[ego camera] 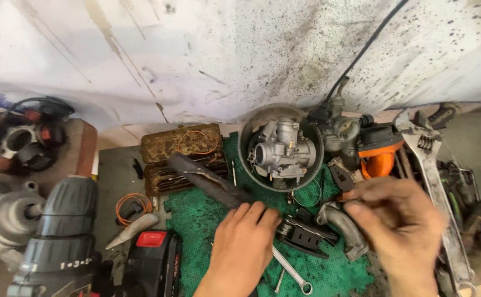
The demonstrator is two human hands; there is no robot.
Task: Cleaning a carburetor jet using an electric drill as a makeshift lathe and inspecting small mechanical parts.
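Nearest the camera, the left hand (240, 247) lies flat and open on the green mat (202, 220), fingertips just beside a black plastic part (305, 237), with a spanner (291, 270) on the mat close to its wrist. Blurred, the right hand (400, 223) pinches a small dark piece (346, 195) between thumb and fingers above a grey curved pipe (344, 225). Behind both, a silver carburettor (282, 148) sits in a round bowl (246, 137) on the table (114, 176).
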